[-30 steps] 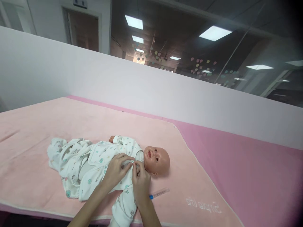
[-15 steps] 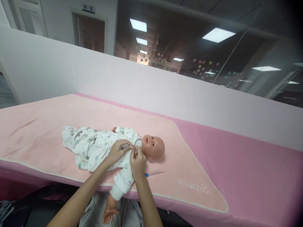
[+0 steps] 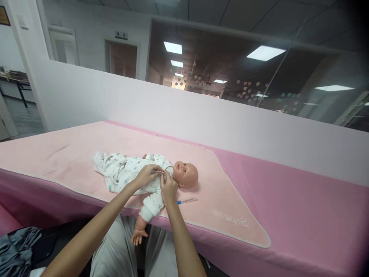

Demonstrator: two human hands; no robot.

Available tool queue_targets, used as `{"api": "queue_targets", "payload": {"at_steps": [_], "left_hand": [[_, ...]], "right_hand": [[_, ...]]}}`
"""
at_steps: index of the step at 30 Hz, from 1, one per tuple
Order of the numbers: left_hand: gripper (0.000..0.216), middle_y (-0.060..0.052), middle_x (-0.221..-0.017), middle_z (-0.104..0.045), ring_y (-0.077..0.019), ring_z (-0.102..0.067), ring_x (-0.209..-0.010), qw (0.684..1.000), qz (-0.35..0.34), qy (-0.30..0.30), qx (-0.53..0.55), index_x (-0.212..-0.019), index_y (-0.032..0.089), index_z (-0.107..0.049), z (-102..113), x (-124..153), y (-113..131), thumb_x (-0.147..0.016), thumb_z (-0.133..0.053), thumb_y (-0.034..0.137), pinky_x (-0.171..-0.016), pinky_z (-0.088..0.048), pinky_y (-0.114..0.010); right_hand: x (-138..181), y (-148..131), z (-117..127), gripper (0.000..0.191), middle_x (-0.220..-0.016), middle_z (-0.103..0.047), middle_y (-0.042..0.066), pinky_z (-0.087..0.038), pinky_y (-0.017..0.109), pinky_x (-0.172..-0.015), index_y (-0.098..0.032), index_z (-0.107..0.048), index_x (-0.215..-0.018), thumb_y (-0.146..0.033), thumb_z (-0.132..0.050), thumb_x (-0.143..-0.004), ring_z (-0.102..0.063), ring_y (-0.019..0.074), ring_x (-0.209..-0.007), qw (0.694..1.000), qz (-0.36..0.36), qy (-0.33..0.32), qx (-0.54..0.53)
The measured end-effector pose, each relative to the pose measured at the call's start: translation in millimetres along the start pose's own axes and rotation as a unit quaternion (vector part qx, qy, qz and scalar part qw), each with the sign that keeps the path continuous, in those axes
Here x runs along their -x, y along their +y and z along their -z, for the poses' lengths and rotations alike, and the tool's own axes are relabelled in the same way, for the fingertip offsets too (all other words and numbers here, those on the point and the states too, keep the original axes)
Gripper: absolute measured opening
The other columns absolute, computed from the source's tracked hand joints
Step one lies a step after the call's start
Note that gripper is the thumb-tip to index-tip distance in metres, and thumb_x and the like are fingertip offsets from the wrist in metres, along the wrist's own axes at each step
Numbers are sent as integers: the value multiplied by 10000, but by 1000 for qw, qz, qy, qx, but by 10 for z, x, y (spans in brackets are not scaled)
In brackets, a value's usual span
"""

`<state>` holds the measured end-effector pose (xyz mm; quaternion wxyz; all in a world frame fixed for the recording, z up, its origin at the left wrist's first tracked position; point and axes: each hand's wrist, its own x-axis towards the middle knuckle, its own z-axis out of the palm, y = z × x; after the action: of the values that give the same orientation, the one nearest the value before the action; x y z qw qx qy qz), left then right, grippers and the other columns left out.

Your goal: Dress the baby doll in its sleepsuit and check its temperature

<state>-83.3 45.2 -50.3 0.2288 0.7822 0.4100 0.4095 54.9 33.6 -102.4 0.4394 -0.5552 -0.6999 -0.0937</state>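
A baby doll point(image 3: 188, 175) lies on its back, head toward the right, in a white printed baby garment point(image 3: 131, 163). At the chest below the neck, my left hand point(image 3: 147, 175) pinches the upper front edge of the garment. Close beside it, my right hand point(image 3: 169, 187) is closed on the same edge, fingertips together; the exact bit of cloth between them is partly hidden. The doll's near arm point(image 3: 140, 232) hangs over the table edge. Right of my right wrist lies a thin clear stick with a blue end, looking like a thermometer point(image 3: 188, 201).
A pale pink mat point(image 3: 227, 207) with white edging covers part of the pink-covered table point(image 3: 302, 200). Behind it runs a low white wall point(image 3: 201, 115) with glass above. Dark cloth point(image 3: 19, 246) lies at lower left, beside my legs in light trousers point(image 3: 115, 246).
The camera view has shifted, showing more of the left side and of my lap. Both hands stay at the doll's chest, still gripping the garment, with only slight finger movement.
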Motion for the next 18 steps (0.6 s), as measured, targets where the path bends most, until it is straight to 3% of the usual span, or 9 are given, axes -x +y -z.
{"api": "queue_targets", "payload": {"at_steps": [5,9,12,15,18], "left_hand": [[326,-60,-926,-666,-202,-614,-881,999,22,-13,-19,-1058,184,-588,100,16,-23,-788,-496,342,-785,-478,-301],[302,-62,-964,-655,-210,-597,-906,999,28,7,-16,-1017,197,-613,73,52,-70,-779,-511,353,-817,-463,-323],[275,-46,-1037,-626,-211,-556,-990,994,43,101,3,-1001,220,-617,15,161,43,-775,-526,349,-871,-435,-342],[238,-38,-1054,-606,-204,-525,-1030,972,70,218,51,-986,230,-603,-34,345,308,-805,-495,340,-884,-427,-352],[214,-26,-1069,-587,-192,-496,-1067,969,36,238,59,-988,243,-594,-61,576,585,-823,-484,324,-936,-392,-355]], "right_hand": [[7,12,-22,338,-817,-700,42,-393,192,-579,-189,-626,-990,-364,-347,-915,-637,132,-669,1000,-2,5,-15],[7,29,-40,359,-822,-702,40,-401,200,-587,-188,-633,-977,-377,-333,-918,-639,136,-667,1000,-1,17,-23],[1,29,-34,387,-790,-701,36,-394,206,-568,-184,-635,-967,-388,-309,-921,-635,137,-631,999,-10,20,-29],[-8,23,-21,401,-746,-694,28,-380,207,-540,-188,-636,-955,-407,-303,-917,-619,132,-582,999,-28,18,-35],[-17,18,-14,406,-727,-687,24,-377,200,-536,-184,-634,-949,-422,-307,-910,-611,127,-576,998,-36,13,-47]]}}
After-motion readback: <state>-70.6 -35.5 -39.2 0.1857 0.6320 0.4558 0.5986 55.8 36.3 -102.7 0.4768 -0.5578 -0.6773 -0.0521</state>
